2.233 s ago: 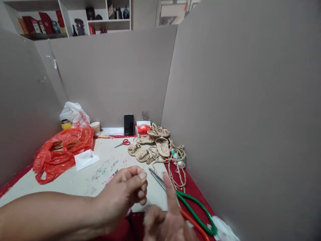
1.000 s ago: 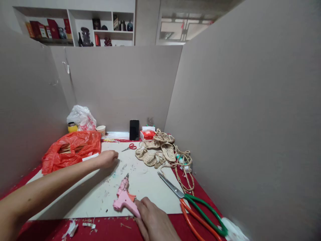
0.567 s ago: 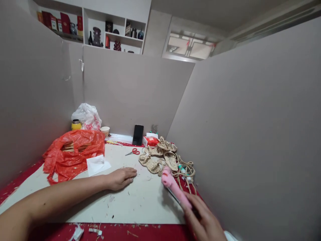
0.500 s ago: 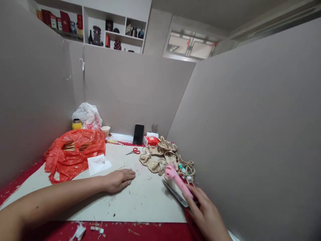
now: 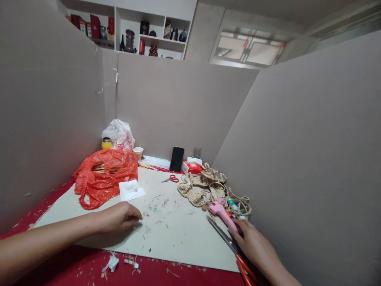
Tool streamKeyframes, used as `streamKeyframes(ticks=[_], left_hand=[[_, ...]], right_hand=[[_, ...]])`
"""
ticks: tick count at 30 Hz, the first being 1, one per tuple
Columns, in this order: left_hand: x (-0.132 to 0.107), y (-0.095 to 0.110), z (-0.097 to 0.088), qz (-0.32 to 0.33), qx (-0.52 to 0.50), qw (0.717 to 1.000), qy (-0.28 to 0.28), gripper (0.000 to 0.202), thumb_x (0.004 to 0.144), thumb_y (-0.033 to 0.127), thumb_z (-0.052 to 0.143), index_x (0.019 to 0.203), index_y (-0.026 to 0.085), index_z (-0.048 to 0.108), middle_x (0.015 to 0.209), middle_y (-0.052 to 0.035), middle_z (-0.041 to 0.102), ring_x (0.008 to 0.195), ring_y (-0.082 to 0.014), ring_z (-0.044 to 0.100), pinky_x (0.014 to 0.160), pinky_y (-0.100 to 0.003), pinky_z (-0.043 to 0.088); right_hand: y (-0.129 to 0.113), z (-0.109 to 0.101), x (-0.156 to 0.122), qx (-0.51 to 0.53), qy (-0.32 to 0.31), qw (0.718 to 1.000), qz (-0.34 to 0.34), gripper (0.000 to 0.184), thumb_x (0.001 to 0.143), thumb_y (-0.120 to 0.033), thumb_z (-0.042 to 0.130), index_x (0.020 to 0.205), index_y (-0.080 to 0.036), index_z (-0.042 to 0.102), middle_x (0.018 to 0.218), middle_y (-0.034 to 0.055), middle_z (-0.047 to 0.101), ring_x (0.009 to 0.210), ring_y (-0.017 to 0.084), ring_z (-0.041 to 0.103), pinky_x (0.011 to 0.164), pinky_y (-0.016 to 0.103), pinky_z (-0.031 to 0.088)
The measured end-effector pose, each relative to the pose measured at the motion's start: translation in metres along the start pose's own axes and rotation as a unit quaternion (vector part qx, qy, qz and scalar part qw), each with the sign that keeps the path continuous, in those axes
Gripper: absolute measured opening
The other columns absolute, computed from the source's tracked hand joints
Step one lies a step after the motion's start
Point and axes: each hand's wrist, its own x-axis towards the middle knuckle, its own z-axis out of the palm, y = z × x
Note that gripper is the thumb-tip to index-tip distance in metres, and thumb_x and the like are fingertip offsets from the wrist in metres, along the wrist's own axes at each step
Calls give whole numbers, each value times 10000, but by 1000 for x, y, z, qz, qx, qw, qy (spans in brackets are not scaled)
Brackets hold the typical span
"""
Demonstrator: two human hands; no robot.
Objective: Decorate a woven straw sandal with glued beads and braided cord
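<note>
My right hand (image 5: 257, 242) is closed round the handle of a pink plastic hand tool (image 5: 224, 214), whose kind I cannot make out. Its wider head rests near a heap of braided straw rope pieces (image 5: 195, 194). Just below lies a large pair of scissors (image 5: 222, 231) with red-orange handles, partly hidden by the hand. My left hand (image 5: 123, 217) is on the left part of a pale board (image 5: 178, 238), fingers curled inward; whatever they may hold is hidden. Scraps and dark crumbs dot the board beside it.
A red plastic bag (image 5: 104, 186) with flat brown pieces stands at left, near a white paper (image 5: 131, 190). Small scissors (image 5: 170, 178), a phone (image 5: 177, 159), a tissue box (image 5: 193, 167) and a paper cup (image 5: 138, 152) are farther back. Grey partitions (image 5: 178, 103) enclose the table.
My left hand has drawn back to the left and its flat fingers have curled in. The pink tool is lower, close to the rope heap, still in my right hand. The view has shifted.
</note>
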Motion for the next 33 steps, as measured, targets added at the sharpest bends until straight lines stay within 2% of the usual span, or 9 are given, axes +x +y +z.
streamKeyframes(ticks=[3, 6, 11, 16, 19, 22, 25, 28, 33], left_hand=[[3, -12, -11, -59, -1, 998, 16, 240, 831, 264, 516, 956, 163, 695, 878, -49, 722, 750, -161, 615, 692, -239, 446], [4, -21, -15, -83, -18, 996, 17, 254, 818, 274, 523, 966, 153, 691, 871, -48, 715, 762, -165, 608, 680, -234, 442], [-10, -18, -7, -99, -67, 991, -63, 223, 718, 322, 667, 863, 157, 709, 679, 5, 658, 603, -121, 553, 557, -193, 409], [-26, -3, 3, -59, -60, 986, -143, 191, 677, 243, 714, 860, 191, 696, 619, 40, 593, 539, -96, 491, 505, -177, 362], [-30, 1, 4, -10, -20, 990, -139, 64, 716, 155, 644, 761, 191, 671, 629, 30, 581, 555, -99, 470, 543, -189, 371], [-31, -1, 2, -31, -55, 988, -142, 18, 730, 182, 636, 715, 189, 644, 606, 38, 557, 542, -96, 471, 534, -187, 377], [-25, -6, -4, -89, -117, 983, -114, 42, 730, 218, 634, 744, 184, 615, 618, 48, 550, 544, -91, 470, 485, -171, 359], [-8, -13, -17, -91, -158, 982, -48, 15, 756, 174, 559, 756, 170, 573, 608, 50, 555, 535, -88, 489, 482, -171, 370], [51, -33, -59, -55, -113, 990, 68, 31, 753, 165, 612, 765, 143, 594, 644, 40, 567, 588, -87, 511, 563, -191, 416]], right_hand=[[-7, -11, -7, -16, -10, 1000, 8, 496, 874, -381, 338, 1199, -89, 573, 1195, 208, 607, 1023, 336, 631, 849, 451, 497], [-25, -22, -17, -17, 27, 999, -26, 551, 884, -438, 289, 1228, -102, 559, 1207, 193, 604, 1038, 336, 623, 855, 463, 504], [-83, -18, -41, 74, 72, 974, -200, 472, 890, -470, 383, 1151, -156, 618, 1178, 147, 652, 1079, 276, 624, 875, 399, 535], [-142, 7, -56, 113, -7, 948, -297, 475, 903, -445, 433, 1244, -149, 581, 1270, 151, 606, 1154, 269, 581, 943, 417, 505], [-158, 16, -46, 87, -53, 954, -283, 543, 897, -454, 436, 1342, -150, 500, 1390, 163, 494, 1272, 300, 463, 1028, 469, 414], [-165, 20, -22, 55, -97, 963, -244, 592, 910, -453, 395, 1394, -115, 425, 1458, 189, 390, 1339, 315, 361, 1081, 489, 322], [-173, 25, 4, 37, -121, 969, -212, 648, 920, -485, 358, 1429, -82, 350, 1488, 222, 308, 1368, 333, 291, 1100, 508, 264], [-188, 31, 22, 38, -108, 970, -213, 686, 917, -528, 344, 1435, -80, 333, 1491, 214, 297, 1382, 330, 244, 1110, 506, 238], [-220, 41, 23, 57, -102, 965, -236, 725, 899, -592, 340, 1425, -93, 359, 1488, 213, 286, 1380, 350, 223, 1104, 551, 215]])
